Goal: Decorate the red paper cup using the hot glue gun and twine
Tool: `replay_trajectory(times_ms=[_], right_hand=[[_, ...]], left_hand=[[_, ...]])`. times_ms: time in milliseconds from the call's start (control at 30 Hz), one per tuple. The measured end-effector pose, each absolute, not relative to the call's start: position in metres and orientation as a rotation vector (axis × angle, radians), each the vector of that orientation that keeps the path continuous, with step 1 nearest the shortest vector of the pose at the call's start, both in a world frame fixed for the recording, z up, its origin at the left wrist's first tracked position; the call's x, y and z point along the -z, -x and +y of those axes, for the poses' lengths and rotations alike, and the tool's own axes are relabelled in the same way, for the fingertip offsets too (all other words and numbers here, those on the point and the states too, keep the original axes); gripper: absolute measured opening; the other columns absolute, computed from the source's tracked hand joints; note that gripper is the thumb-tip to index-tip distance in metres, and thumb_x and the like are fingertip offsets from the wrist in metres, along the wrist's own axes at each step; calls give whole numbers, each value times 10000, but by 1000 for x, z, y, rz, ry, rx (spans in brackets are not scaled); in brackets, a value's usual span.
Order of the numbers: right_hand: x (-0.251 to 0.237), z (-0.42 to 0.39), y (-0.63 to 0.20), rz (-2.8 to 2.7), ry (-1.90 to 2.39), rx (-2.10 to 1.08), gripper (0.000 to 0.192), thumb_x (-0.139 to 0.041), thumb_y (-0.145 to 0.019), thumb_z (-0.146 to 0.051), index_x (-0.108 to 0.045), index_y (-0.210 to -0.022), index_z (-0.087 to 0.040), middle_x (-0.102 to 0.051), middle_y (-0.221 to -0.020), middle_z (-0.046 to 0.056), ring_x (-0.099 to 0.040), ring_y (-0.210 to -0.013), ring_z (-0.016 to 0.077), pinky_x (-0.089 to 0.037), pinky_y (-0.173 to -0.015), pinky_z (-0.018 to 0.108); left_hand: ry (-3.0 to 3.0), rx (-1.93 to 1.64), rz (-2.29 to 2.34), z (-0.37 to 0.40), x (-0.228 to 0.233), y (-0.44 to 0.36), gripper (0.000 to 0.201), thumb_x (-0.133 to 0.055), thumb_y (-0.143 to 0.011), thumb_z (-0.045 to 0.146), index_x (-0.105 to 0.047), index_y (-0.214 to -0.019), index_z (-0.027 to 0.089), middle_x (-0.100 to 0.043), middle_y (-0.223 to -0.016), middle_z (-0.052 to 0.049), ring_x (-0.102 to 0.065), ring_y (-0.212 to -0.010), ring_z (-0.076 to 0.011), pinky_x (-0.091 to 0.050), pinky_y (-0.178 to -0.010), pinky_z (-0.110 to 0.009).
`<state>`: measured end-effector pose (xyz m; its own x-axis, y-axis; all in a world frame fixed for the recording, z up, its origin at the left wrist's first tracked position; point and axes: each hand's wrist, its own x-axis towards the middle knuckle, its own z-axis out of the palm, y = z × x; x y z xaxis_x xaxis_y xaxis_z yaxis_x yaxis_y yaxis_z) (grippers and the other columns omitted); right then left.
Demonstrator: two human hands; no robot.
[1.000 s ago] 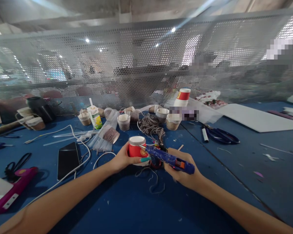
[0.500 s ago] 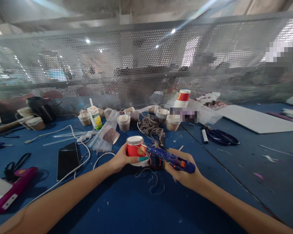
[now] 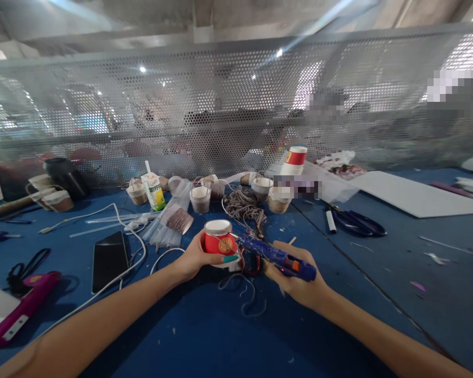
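Observation:
My left hand (image 3: 199,254) is closed around a red paper cup (image 3: 216,243) with a gold emblem and a grey-white band at its rim. In my right hand (image 3: 299,281) is a blue hot glue gun (image 3: 274,254), its nozzle pointing left at the cup's upper right side. Whether the tip touches the cup I cannot tell. A loose grey cord (image 3: 256,304) trails on the table below the cup. Behind the glue gun lies a tangled heap of grey-brown cord (image 3: 244,205). Red-handled scissors (image 3: 253,262) are partly hidden behind the glue gun.
Several cord-wrapped cups (image 3: 200,199) stand along the back with a drink carton (image 3: 153,193). A phone (image 3: 110,261) and a magenta power strip (image 3: 23,304) lie left. Right are dark-handled scissors (image 3: 358,223), a white marker (image 3: 331,221) and a white board (image 3: 421,194).
The cup has turned slightly in my left hand, so its gold emblem sits a little further left. The glue gun stays almost in the same place beside it.

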<state>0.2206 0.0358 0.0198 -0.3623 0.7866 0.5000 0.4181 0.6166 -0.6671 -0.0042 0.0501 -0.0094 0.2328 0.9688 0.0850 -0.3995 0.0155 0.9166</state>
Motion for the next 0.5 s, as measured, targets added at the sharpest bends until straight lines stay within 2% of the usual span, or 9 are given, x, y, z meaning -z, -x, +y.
replay_trajectory(times_ms=[233,500], right_hand=[[-19,36,-221,-1943,952,-673,192,-553,-736,-163,-447,-582,-206,-460,-426,-45,-403,-375,85,-339,-371,219],[-17,36,-220,-1963,975,-616,195,-532,-716,-148,-417,-570,-207,-428,-449,-48,-379,-406,77,-324,-370,204]], left_hand=[[-1036,-1225,719,51,15,6,590,-829,-416,118,-628,-970,151,-699,-920,-69,-632,-870,-235,-439,-882,-413],[-1065,-1180,667,52,16,7,583,-837,-441,188,-647,-990,146,-704,-916,-76,-640,-853,-233,-465,-852,-391]])
